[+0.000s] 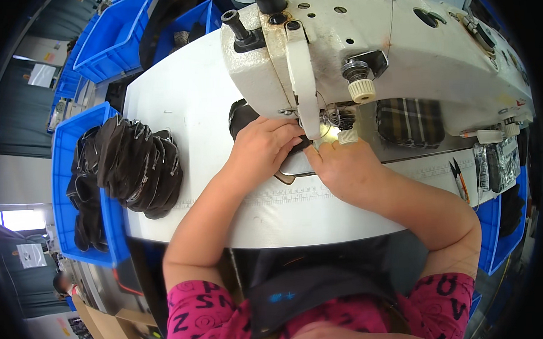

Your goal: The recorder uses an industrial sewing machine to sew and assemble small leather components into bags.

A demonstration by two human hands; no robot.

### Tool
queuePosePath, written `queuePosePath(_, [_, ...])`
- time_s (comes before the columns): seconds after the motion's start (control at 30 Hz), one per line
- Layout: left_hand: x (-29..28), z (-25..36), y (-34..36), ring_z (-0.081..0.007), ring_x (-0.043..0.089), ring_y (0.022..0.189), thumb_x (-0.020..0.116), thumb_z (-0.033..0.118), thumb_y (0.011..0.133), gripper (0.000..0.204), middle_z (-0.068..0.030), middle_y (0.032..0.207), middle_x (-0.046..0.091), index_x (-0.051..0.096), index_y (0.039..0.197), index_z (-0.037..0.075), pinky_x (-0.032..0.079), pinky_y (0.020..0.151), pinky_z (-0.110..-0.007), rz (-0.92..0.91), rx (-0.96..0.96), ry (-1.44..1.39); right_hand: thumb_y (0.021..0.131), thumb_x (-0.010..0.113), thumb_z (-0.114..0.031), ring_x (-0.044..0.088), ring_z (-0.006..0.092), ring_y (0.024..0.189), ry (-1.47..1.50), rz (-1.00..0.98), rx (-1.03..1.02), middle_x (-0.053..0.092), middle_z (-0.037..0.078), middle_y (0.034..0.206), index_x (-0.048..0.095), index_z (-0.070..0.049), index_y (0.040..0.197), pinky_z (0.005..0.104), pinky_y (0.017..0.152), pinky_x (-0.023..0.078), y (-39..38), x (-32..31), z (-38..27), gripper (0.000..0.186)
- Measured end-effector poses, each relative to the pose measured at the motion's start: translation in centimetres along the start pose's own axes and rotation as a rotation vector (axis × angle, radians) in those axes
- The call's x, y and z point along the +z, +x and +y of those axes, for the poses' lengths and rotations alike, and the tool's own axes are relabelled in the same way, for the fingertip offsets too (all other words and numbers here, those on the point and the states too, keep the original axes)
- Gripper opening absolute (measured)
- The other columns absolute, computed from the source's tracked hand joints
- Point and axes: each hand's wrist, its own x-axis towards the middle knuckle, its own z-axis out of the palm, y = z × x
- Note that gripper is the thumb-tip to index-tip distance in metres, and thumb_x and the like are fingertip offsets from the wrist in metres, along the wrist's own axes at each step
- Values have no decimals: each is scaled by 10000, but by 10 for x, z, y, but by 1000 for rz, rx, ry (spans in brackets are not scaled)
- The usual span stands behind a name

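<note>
A white industrial sewing machine (315, 54) stands over the white table, its lit needle area right in front of my hands. Under the needle lies a dark fabric piece (240, 118), partly covered by my fingers. My left hand (259, 149) presses on it from the left, fingers bent and held together. Close to the presser foot, my right hand (349, 167) is closed, with thumb and forefinger pinching the fabric's near edge. The machine head and the fingers hide the stitching point. A plaid fabric piece (410, 123) lies beneath the machine arm, right of my hands.
A pile of dark zippered pouches (140, 168) sits at the table's left, beside a blue bin (60, 195) holding more. A ruler strip (284, 196) runs along the table (203, 88). Pens (459, 178) and a clear plastic packet (503, 164) lie at the right.
</note>
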Motion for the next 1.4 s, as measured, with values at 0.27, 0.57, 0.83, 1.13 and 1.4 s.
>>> queuePosePath(0.27, [0, 7, 1, -299, 690, 957, 748, 108, 887, 154, -51, 1047, 740, 760, 1040, 100, 567, 807, -394, -18, -46, 32, 771, 692, -116, 647, 178, 609, 19, 5, 8, 621, 25, 692, 612, -62, 868, 338, 547, 454, 1, -4, -3, 136])
queuePosePath(0.57, [9, 9, -2, -323, 662, 932, 744, 102, 890, 171, -85, 1028, 703, 760, 1059, 120, 526, 807, -435, 33, -40, 40, 770, 690, -109, 665, 190, 619, 28, -1, 18, 636, 33, 696, 629, -41, 926, 341, 538, 449, 0, -3, -2, 181])
queuePosePath(0.83, [9, 9, 3, -288, 705, 940, 747, 100, 875, 149, -71, 996, 740, 759, 1023, 87, 584, 772, -384, 92, -62, 115, 736, 699, -75, 633, 204, 531, 38, 129, 45, 613, 19, 612, 643, -21, 961, 354, 501, 428, 3, 8, 4, 238])
queuePosePath(1.13, [7, 4, 4, -303, 706, 911, 758, 101, 867, 149, -67, 963, 740, 756, 1016, 99, 578, 759, -403, 39, -92, 113, 736, 705, -72, 613, 200, 511, 64, 101, 49, 611, 20, 588, 686, 42, 1109, 350, 504, 419, 1, 3, 3, 391])
queuePosePath(1.4, [7, -8, 5, -282, 703, 903, 781, 90, 832, 157, -38, 940, 747, 755, 983, 124, 575, 747, -386, 101, 17, 87, 737, 712, -82, 603, 169, 507, 13, 123, 18, 607, 2, 594, 695, 46, 1150, 330, 497, 404, 2, 7, 3, 433])
